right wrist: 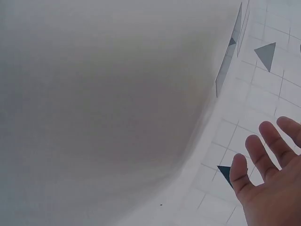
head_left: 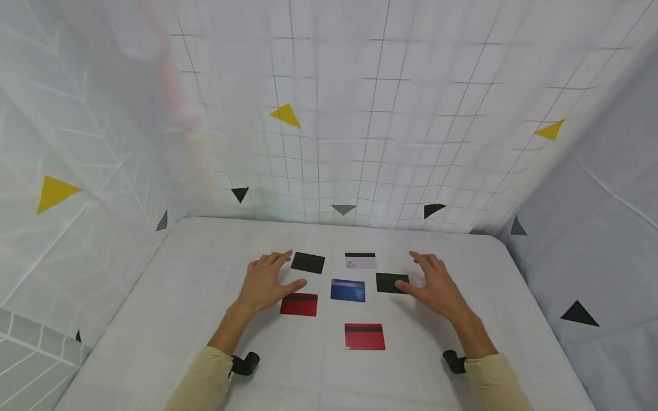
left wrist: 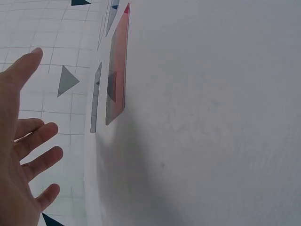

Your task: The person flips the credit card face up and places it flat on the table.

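Both hands hover over the white table with nothing in them. My left hand (head_left: 263, 282) is spread beside a black card (head_left: 308, 263), its thumb over the top edge of a red card (head_left: 299, 305). In the left wrist view, its fingers (left wrist: 42, 139) hang loosely above the tabletop. My right hand (head_left: 434, 285) is spread too, and its thumb overlaps another black card (head_left: 390, 282) in the head view. Between the hands lie a blue card (head_left: 348, 290) and a white card with a dark stripe (head_left: 361, 261). Nearer the front lies a second red card (head_left: 364, 337).
The table (head_left: 154, 342) is covered in white cloth. A gridded white curtain (head_left: 349, 142) hangs behind it, with yellow and dark triangles on it. White sheets (head_left: 591, 240) flank the sides. A black wrist camera (head_left: 247, 363) sits at the left sleeve, another (head_left: 453, 362) at the right.
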The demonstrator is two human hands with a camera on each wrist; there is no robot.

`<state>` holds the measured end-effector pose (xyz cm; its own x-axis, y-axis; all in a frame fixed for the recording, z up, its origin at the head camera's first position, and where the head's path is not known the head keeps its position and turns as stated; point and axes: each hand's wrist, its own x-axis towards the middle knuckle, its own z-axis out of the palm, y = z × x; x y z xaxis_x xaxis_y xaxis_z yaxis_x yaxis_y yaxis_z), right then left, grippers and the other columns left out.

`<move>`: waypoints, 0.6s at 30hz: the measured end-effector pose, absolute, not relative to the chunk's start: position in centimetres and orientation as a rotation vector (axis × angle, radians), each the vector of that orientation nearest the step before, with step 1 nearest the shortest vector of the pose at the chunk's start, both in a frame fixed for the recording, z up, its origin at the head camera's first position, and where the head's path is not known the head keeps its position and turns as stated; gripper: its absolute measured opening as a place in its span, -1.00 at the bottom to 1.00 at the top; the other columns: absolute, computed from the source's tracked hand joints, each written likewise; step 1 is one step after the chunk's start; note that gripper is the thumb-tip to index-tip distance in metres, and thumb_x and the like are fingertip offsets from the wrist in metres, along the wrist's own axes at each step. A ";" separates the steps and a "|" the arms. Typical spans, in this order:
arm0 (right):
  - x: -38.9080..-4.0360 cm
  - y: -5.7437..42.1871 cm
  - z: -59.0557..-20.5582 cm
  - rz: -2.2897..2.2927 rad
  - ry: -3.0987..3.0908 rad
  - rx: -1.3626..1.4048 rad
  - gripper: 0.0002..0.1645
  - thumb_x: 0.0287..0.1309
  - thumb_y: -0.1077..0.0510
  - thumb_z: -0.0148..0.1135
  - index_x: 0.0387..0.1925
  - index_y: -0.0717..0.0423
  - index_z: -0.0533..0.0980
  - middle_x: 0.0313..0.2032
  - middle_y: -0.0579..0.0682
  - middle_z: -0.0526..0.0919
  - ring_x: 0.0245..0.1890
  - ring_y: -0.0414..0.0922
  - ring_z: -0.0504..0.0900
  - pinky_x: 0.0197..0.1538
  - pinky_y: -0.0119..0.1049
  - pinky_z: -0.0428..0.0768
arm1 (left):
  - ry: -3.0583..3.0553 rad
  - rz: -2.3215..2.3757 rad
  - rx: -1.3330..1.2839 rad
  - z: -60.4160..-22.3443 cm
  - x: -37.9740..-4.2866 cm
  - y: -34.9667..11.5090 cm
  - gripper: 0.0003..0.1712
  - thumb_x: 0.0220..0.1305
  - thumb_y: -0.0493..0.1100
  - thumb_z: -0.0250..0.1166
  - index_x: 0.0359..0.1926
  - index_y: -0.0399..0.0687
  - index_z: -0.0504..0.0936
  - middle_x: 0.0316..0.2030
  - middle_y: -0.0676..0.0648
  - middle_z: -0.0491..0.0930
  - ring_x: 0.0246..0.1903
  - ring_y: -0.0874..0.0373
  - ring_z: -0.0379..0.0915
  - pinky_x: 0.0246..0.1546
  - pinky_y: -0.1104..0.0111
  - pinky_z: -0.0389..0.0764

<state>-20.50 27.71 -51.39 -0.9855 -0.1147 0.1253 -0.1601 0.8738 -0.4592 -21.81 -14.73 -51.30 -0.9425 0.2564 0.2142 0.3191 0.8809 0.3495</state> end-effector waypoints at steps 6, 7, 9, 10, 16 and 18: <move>-20.4 26.7 -51.2 0.811 -2.996 0.226 0.10 0.01 -0.37 0.45 0.46 0.02 0.26 0.15 0.17 0.46 0.10 0.12 0.46 0.03 0.16 0.56 | -2.890 -0.612 -0.487 -51.4 -21.7 -14.0 -0.02 0.09 0.52 0.27 0.40 0.08 0.46 0.21 -0.09 0.54 0.23 -0.10 0.40 0.23 -0.19 0.31; -20.4 26.6 -51.2 0.818 -2.999 0.233 0.09 0.00 -0.37 0.45 0.45 0.02 0.27 0.12 0.16 0.48 0.08 0.11 0.47 0.01 0.14 0.57 | -2.899 -0.613 -0.490 -51.4 -21.7 -13.9 -0.03 0.09 0.51 0.28 0.39 0.08 0.46 0.21 -0.09 0.54 0.23 -0.10 0.40 0.24 -0.19 0.31; -20.3 26.2 -51.2 0.826 -3.000 0.254 0.08 -0.02 -0.37 0.47 0.43 0.02 0.31 0.08 0.15 0.50 0.05 0.10 0.49 -0.03 0.08 0.58 | -2.915 -0.615 -0.495 -51.4 -21.6 -13.6 -0.04 0.08 0.50 0.30 0.39 0.10 0.47 0.21 -0.07 0.54 0.24 -0.09 0.40 0.24 -0.18 0.31; -20.3 26.0 -51.2 0.833 -2.998 0.266 0.07 -0.02 -0.37 0.47 0.42 0.02 0.32 0.06 0.13 0.52 0.04 0.10 0.49 -0.05 0.06 0.59 | -2.922 -0.618 -0.496 -51.3 -21.6 -13.5 -0.05 0.08 0.50 0.31 0.38 0.11 0.48 0.21 -0.07 0.54 0.24 -0.08 0.40 0.25 -0.17 0.31; -20.3 24.9 -51.4 0.929 -2.999 0.329 -0.03 0.01 -0.31 0.48 0.37 0.01 0.40 0.01 0.04 0.52 0.03 0.05 0.50 -0.03 0.03 0.60 | -2.935 -0.653 -0.518 -51.3 -21.5 -12.5 -0.09 0.05 0.46 0.36 0.36 0.16 0.51 0.19 -0.06 0.55 0.22 -0.06 0.42 0.23 -0.16 0.33; -20.3 24.5 -51.5 0.959 -3.002 0.347 -0.05 0.02 -0.29 0.49 0.36 0.02 0.41 -0.01 0.01 0.53 0.00 0.02 0.49 -0.03 -0.01 0.59 | -2.935 -0.676 -0.530 -51.4 -21.5 -12.3 -0.10 0.05 0.46 0.37 0.35 0.17 0.52 0.17 -0.05 0.55 0.20 -0.04 0.43 0.21 -0.15 0.34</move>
